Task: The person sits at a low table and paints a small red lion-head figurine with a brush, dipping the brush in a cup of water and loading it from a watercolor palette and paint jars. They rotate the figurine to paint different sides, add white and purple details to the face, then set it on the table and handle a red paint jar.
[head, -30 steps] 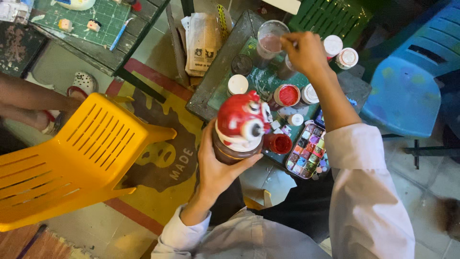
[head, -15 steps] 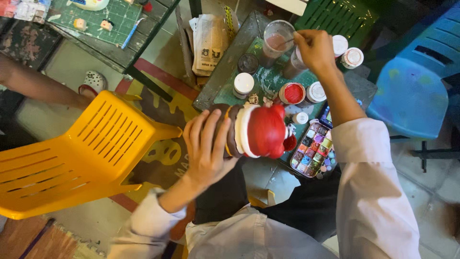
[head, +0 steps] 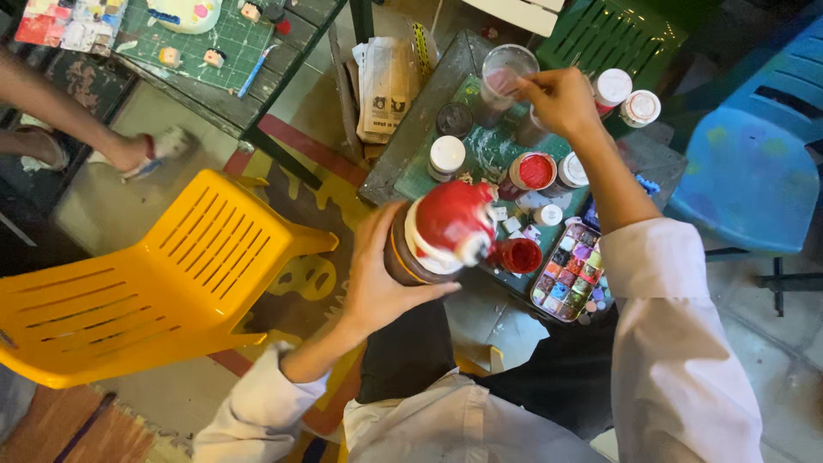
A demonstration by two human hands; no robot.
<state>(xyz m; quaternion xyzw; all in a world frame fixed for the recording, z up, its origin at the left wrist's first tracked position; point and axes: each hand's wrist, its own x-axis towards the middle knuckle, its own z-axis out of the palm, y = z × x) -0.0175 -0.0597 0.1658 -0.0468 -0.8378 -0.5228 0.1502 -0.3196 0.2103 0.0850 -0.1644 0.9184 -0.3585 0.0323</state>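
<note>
1. Left hand (head: 377, 287), at 7 o'clock from the frame centre: fingers spread wide around the brown base of a red-and-white painted figurine (head: 441, 231), which is carried tilted above the low green-topped work table (head: 403, 163).
2. Right hand (head: 561, 99), at 1 o'clock: fingers pinched narrow on something thin, probably a brush handle, though the view is too poor to confirm; it sits just beside a clear plastic cup of pinkish water (head: 504, 77).
3. Handling note: keeping the left-hand grip on the unpainted base, and wiping off excess water at the cup rim, would likely spare the wet colour.
4. Open round jar of red paint (head: 536, 171), at 3 o'clock of the figurine; a second open red jar (head: 519, 255) touches its lower side.
5. White-capped paint bottles (head: 613, 86), shut, at the table's far edge.
6. Rectangular multi-well palette of mixed colours (head: 570, 274), at 4 o'clock.
7. Yellow slatted plastic chair (head: 146, 283), at 9 o'clock.
</note>
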